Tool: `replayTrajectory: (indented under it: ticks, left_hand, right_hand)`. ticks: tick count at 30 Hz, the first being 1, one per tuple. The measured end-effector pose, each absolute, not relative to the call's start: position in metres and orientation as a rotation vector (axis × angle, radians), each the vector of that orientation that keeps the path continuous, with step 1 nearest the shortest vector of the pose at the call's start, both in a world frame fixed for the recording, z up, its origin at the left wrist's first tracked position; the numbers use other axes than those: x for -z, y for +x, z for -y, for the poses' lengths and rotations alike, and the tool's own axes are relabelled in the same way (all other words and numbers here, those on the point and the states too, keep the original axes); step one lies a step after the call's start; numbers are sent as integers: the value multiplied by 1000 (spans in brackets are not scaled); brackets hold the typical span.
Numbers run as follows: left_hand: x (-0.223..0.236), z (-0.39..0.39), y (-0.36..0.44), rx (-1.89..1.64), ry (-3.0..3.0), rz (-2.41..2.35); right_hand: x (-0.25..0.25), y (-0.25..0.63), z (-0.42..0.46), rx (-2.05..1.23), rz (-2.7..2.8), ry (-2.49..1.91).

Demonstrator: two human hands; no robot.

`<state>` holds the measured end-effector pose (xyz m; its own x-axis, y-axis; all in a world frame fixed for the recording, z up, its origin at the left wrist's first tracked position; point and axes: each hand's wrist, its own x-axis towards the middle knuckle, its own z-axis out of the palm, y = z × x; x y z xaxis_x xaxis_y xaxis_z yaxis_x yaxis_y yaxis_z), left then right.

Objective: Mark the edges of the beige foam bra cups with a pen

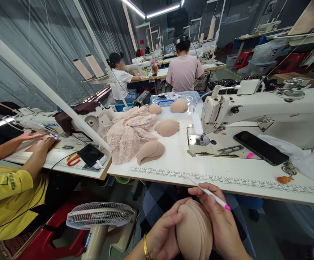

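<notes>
Over my lap, my left hand (164, 231) grips a stack of beige bra cups (193, 229), thumb across the front one. My right hand (219, 213) has a white marking pen (211, 195) with a pink end between its fingers, its thin tip pointing up and left toward the table edge. The palm of that hand rests along the right side of the stack. More beige cups (150, 151) lie on the table, beside a heap of beige lace fabric (132, 131).
A white sewing machine (240, 108) stands at right, with thread snips (230, 149), a black phone (261, 147) and white cloth (297, 157) near it. A printed ruler (173, 174) runs along the table's front edge. A fan (99, 215) stands below left; a co-worker in yellow (7, 198) sews at left.
</notes>
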<state>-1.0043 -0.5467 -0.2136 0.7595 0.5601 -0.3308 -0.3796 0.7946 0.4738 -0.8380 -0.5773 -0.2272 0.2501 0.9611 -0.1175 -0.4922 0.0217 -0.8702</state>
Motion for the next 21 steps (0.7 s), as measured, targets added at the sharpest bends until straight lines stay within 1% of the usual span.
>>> replayTrajectory:
  ticks: [3, 8, 11, 16, 19, 21]
  left_hand:
    - [215, 545, -1007, -593, 318, -478]
    - [222, 543, -1008, -593, 265, -400]
    - [227, 543, -1010, -627, 204, -427]
    - [226, 544, -1009, -605, 216, -397]
    - [222, 543, -1013, -645, 265, -404]
    - [222, 540, -1019, -667, 290, -410]
  right_hand:
    - [234, -834, 578, -1123, 661, -1027]
    - [241, -829, 582, -1174, 848, -1055]
    - [240, -826, 581, -1053, 860, -1127]
    - [231, -831, 577, -842, 1145, -1173]
    - [224, -823, 581, -684, 989, -1223]
    - [222, -809, 585, -733, 761, -1236]
